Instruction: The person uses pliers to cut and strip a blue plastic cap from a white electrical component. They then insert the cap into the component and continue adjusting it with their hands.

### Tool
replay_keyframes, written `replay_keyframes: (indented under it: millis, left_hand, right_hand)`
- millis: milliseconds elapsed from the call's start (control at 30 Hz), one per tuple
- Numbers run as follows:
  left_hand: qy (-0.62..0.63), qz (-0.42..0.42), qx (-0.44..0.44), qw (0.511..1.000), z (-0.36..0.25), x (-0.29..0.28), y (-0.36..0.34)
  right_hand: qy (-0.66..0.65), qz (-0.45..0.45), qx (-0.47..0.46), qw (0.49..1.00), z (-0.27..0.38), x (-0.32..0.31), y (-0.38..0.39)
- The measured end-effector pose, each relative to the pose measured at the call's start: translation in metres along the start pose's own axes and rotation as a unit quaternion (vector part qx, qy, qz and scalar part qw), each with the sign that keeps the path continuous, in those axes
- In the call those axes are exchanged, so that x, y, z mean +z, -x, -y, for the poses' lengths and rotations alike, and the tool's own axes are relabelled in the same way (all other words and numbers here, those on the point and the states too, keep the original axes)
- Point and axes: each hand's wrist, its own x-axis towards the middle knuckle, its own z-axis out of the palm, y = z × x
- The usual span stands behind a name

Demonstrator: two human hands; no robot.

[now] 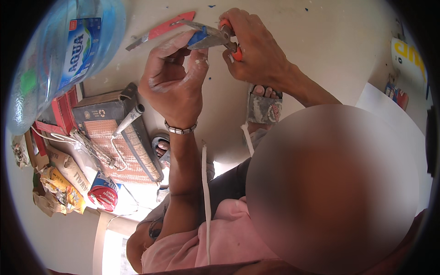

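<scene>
The right hand [259,52] has its fingers closed around the orange handles of metal cutters [212,40], held above the floor [330,46]. A small blue piece [198,35] sits at the blades, beside the left hand [174,82], whose fingers curl narrowly; I cannot tell whether they pinch it. A red-handled blade [165,30] lies just beyond. Toward the floor's left edge are a large clear-blue bottle [101,41] and a dark box [94,112].

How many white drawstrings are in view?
2: one long drawstring reaching down over the pink shirt, a shorter-looking drawstring below the grey sandal. Others may be hidden.
</scene>
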Motion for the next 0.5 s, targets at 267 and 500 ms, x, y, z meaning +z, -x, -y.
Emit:
replay_keyframes:
  millis: [267, 500]
  left_hand:
    - [-0.089, -0.003, -0.011, 0.996, -0.013, -0.003, -0.003]
    - [-0.059, -0.004, 0.007, 0.998, -0.014, -0.001, -0.004]
  right_hand:
    - [0.049, 0.037, -0.012, 0.998, -0.007, -0.004, -0.002]
    - [-0.085, 0.147, 0.130, 0.977, -0.009, -0.008, -0.005]
